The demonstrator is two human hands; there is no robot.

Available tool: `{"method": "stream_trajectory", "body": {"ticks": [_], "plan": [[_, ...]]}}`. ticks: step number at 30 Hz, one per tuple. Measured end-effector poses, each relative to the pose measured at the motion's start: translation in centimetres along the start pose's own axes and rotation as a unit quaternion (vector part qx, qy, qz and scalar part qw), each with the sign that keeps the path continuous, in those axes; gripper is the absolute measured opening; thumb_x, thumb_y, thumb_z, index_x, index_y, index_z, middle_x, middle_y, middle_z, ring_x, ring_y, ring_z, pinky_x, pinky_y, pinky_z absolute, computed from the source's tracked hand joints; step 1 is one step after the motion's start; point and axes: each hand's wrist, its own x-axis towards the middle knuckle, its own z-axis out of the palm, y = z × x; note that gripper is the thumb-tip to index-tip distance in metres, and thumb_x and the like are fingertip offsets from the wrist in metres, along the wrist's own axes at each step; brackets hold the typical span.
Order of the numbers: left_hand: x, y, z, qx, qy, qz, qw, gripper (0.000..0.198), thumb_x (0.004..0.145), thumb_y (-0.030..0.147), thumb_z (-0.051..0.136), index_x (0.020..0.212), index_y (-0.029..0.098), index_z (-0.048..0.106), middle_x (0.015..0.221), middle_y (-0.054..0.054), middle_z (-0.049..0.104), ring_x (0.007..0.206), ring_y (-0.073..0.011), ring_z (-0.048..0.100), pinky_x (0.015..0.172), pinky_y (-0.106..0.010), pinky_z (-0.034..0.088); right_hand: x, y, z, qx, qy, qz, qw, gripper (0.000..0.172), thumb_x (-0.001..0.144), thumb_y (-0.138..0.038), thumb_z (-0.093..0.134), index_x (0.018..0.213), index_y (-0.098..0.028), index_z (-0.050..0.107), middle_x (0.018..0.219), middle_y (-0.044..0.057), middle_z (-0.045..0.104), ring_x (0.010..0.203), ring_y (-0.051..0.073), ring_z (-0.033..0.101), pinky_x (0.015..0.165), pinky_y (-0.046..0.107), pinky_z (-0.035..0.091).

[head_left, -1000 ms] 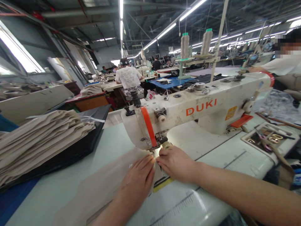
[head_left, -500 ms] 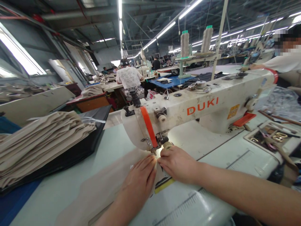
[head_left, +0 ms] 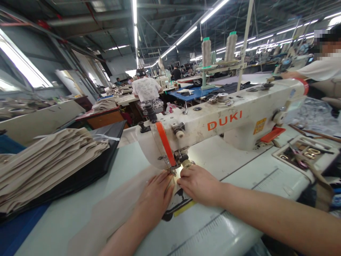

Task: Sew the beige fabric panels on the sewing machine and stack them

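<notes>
A pale, thin fabric piece (head_left: 114, 206) lies on the table and runs up to the lit needle area of a white sewing machine (head_left: 229, 122). My left hand (head_left: 157, 193) lies on this fabric with its fingers stretched forward, their tips close to the presser foot (head_left: 173, 171). To the right of the foot, my right hand (head_left: 198, 183) has its fingers curled in a pinch at the fabric's edge. Its fingertips are partly hidden. Below the hands, a dark slot and a yellow strip (head_left: 184, 208) show on the table.
A stack of beige fabric pieces (head_left: 53, 156) rests on black material (head_left: 106, 165) at left. On the right sits a tray (head_left: 310, 167) of small tools and metal parts. Thread cones (head_left: 206, 53) stand behind the machine. Co-workers sit ahead (head_left: 146, 87) and at right (head_left: 322, 67).
My left hand has slid slightly forward and left with the fabric, uncovering more of the dark slot. My right hand stays beside the presser foot. The view has shifted a little.
</notes>
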Motion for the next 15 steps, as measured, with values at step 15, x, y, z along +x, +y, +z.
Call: {"method": "stream_trajectory", "body": {"ticks": [15], "plan": [[-9.6, 3.6, -7.2, 0.096, 0.101, -0.065, 0.988, 0.059, 0.098, 0.025, 0.046, 0.155, 0.021, 0.031, 0.159, -0.013, 0.038, 0.147, -0.0264, 0.034, 0.118, -0.048, 0.033, -1.5, -0.6, 0.2, 0.106, 0.070, -0.075, 0.989, 0.024, 0.098, -0.018, 0.049, 0.089, -0.018, 0.072, 0.081, 0.006, 0.068, 0.081, 0.020, 0.059, 0.077, 0.031, 0.046]]}}
